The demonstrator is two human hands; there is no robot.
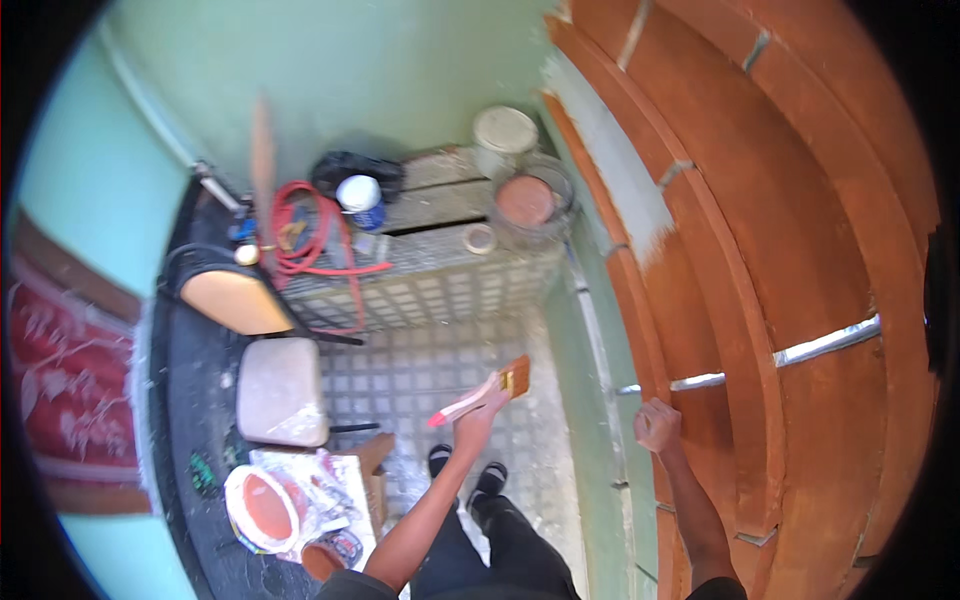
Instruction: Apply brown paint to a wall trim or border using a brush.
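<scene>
My left hand (pixel 480 420) grips the pale handle of a flat paintbrush (pixel 514 377) above the tiled floor. The bristles look orange-brown and point up to the right, while the red-tipped handle end points left. My right hand (pixel 658 425) is curled at the edge of an orange-brown painted ledge (pixel 637 322) on the right. Whether its fingers grip the edge is hidden. Behind it rises a panelled surface (pixel 810 247), mostly coated in the same orange-brown. A whitish strip (pixel 611 150) on it ends in a ragged brushed border.
An open bucket of orange-brown paint (pixel 266 510) stands lower left, beside a paint tin (pixel 341 547). A wooden bench (pixel 435 202) holds a coiled red hose (pixel 326 232), a blue-and-white can (pixel 361 201) and a paint-filled tub (pixel 525 201). A chair (pixel 281 390) stands left.
</scene>
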